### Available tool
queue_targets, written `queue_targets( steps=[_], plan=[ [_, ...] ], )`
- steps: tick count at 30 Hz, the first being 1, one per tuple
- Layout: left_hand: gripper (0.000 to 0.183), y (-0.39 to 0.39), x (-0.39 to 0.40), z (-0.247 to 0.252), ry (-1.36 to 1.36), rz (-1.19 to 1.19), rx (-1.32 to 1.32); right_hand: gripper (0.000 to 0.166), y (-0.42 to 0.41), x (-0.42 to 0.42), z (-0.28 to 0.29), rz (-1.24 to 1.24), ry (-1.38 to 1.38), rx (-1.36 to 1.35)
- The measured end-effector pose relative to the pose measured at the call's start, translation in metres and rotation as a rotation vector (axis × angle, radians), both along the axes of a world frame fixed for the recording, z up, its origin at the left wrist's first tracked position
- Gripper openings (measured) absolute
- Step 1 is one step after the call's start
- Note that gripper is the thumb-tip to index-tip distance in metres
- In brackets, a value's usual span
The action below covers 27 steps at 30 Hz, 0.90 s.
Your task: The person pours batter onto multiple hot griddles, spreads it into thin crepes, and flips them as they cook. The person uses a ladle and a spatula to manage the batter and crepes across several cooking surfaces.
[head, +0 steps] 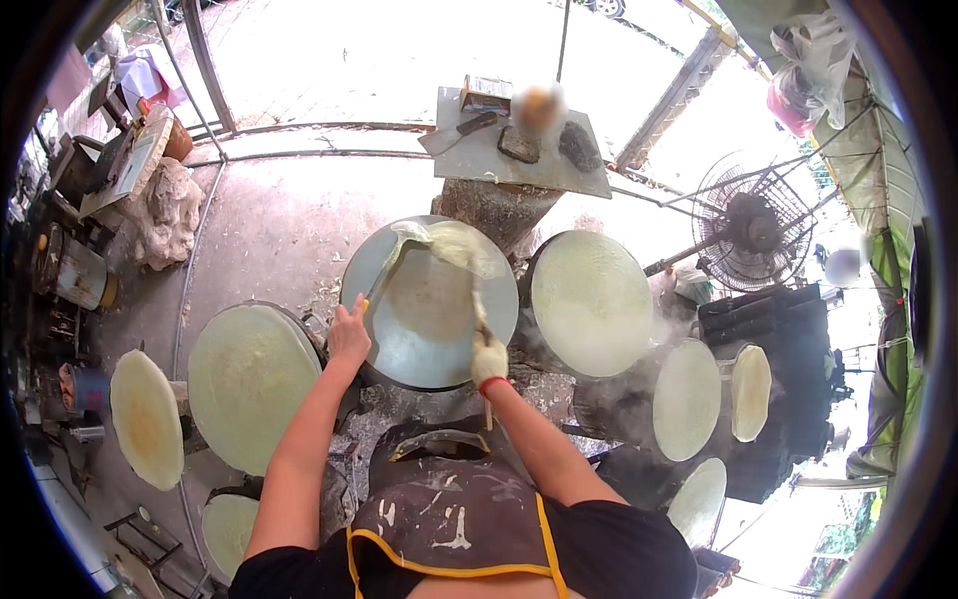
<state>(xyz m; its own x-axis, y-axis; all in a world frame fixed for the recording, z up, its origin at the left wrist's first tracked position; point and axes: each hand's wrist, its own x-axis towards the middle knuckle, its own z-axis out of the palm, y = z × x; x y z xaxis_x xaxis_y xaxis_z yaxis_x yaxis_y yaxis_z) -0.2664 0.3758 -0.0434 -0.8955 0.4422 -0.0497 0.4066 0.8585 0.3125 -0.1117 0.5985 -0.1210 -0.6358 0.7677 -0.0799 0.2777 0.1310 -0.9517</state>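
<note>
A round metal griddle [426, 359] lies before me, a wet, pale batter smear [468, 247] along its far edge. My left hand [349, 337] grips a long, thin spatula [384, 278], whose far end is coated in batter at the griddle's upper left. In a pale work glove, my right hand [489, 361] is closed around a stick-handled tool [479, 299]. Batter coats that tool's far part and hides the shape of its head. Its wooden handle end [489, 414] sticks out below the glove. The griddle's middle shows bare metal with a brownish patch.
Batter-covered round griddles stand close on the right [591, 303] and left [253, 385]. Several more pale rounds lie farther out, some steaming. A board [464, 168] beyond carries a cleaver [456, 135] and dark blocks. A caged fan [754, 223] stands at right.
</note>
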Motion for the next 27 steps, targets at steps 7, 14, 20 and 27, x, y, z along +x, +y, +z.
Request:
queue_targets(
  steps=[7, 14, 20, 27],
  plan=[
    [0.061, -0.037, 0.005, 0.010, 0.036, 0.090, -0.013, 0.035, 0.016, -0.005, 0.037, -0.080, 0.093, -0.523],
    [0.058, -0.064, 0.018, 0.004, 0.183, 0.060, 0.047, 0.036, 0.023, -0.036, 0.055, 0.347, -0.258, -0.341],
    [0.058, -0.073, 0.034, 0.009, 0.159, 0.094, 0.038, 0.031, 0.033, -0.023, 0.011, 0.287, -0.166, 0.314],
    [0.052, -0.114, 0.075, 0.018, 0.046, 0.252, 0.174, 0.038, 0.069, -0.030, 0.069, 0.426, -0.323, -0.333]
  ],
)
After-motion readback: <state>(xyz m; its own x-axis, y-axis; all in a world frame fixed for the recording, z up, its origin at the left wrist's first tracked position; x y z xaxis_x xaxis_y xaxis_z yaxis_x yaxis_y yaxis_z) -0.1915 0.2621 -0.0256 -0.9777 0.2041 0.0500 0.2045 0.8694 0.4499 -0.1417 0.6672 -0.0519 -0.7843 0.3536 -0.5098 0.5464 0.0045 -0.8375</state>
